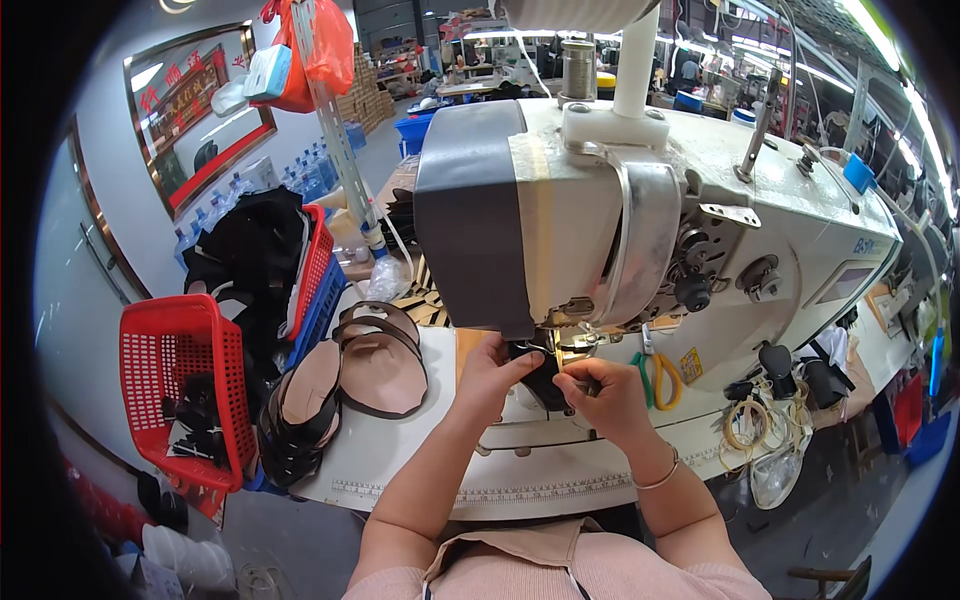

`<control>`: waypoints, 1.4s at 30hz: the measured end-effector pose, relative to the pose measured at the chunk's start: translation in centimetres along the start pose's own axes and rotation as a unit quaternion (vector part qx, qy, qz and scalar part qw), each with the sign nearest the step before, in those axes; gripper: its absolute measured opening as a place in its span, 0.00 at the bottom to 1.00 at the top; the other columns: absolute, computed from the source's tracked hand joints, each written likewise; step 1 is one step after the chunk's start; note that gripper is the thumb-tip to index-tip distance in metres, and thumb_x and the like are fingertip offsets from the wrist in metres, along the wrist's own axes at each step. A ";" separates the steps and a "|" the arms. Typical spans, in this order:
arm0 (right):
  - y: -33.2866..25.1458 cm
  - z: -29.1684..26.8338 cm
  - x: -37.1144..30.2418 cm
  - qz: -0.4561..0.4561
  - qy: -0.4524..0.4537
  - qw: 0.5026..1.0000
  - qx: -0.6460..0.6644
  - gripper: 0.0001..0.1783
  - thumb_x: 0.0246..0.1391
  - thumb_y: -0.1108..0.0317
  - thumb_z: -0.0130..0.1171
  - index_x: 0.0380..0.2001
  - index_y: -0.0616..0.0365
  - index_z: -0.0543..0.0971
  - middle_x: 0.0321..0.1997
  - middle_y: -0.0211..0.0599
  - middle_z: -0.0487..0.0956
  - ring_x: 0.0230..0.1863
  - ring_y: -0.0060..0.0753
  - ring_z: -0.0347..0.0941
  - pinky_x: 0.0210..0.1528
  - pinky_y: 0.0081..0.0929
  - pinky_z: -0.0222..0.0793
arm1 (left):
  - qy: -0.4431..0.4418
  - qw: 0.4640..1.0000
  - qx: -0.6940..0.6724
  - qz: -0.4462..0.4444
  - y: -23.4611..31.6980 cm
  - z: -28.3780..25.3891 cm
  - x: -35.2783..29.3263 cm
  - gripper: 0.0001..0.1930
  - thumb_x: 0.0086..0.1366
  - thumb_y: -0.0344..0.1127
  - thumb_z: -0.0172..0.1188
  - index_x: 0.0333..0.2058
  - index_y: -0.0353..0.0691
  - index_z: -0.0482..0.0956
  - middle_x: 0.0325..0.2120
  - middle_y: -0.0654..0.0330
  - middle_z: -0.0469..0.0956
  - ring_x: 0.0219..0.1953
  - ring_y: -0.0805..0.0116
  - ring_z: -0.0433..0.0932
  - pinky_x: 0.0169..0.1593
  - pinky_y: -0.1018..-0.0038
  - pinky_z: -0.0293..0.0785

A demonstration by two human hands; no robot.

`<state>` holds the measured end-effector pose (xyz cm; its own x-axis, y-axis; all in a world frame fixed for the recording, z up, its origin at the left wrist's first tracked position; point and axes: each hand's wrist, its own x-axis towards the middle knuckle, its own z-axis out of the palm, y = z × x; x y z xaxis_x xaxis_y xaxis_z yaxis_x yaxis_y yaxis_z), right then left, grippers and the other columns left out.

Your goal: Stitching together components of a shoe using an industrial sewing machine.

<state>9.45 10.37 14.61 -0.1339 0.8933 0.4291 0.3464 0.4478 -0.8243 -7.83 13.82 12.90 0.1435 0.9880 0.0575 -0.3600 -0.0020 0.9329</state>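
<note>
Under the head of a large white and grey sewing machine (pixel 470 200), a black piece of material (pixel 545 384) lies at the needle area. My left hand (pixel 489 376) pinches the piece's left side between thumb and fingers. To the right of the needle, my right hand (pixel 612 398) is closed, its thumb and fingertips pressed together at the piece's right edge. A small dark bit shows in its fingers, too hidden to name. The presser foot (pixel 588 338) sits just above the right fingertips. Scissors with a green and an orange handle (pixel 664 382) lie beside the right hand.
Stacks of beige pieces with black edges (pixel 383 372) rest on the table (pixel 400 455) at left. A red basket (pixel 222 355) with black scraps stands past them, near a heap of black material (pixel 250 245). Tape rolls (pixel 745 424) and black parts lie at right.
</note>
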 end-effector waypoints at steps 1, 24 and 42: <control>0.2 0.1 0.0 -0.006 0.008 1.000 0.014 0.06 0.44 0.72 0.64 0.23 0.63 0.78 0.15 0.25 0.73 0.17 0.10 0.63 0.19 0.12 0.59 | 0.003 1.000 0.006 -0.002 0.1 0.0 0.0 0.18 0.52 0.26 0.62 0.42 0.36 0.69 0.35 0.62 0.75 0.38 0.76 0.73 0.44 0.79 0.69; 2.9 -2.7 1.0 -0.083 0.194 0.919 0.333 0.07 0.48 0.81 0.57 0.32 0.60 0.74 0.30 0.32 0.76 0.27 0.16 0.68 0.29 0.11 0.62 | 0.025 0.995 -0.096 -0.018 -4.0 1.6 -3.6 0.09 0.59 0.32 0.58 0.37 0.37 0.72 0.28 0.66 0.75 0.30 0.81 0.72 0.35 0.84 0.68; 11.2 -5.5 -10.3 0.245 0.194 0.904 0.292 0.06 0.52 0.74 0.56 0.35 0.60 0.74 0.26 0.32 0.75 0.16 0.11 0.58 0.17 0.09 0.51 | 0.252 0.744 0.554 0.276 11.2 -15.6 -14.2 0.09 0.53 0.24 0.56 0.35 0.38 0.77 0.28 0.52 0.75 0.32 0.64 0.76 0.44 0.66 0.69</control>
<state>19.84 6.00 3.02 0.2779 0.9599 -0.0372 -0.2877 0.0463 -0.9566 -28.31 2.21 16.98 -0.2086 0.7215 0.6603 0.7854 -0.2788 0.5527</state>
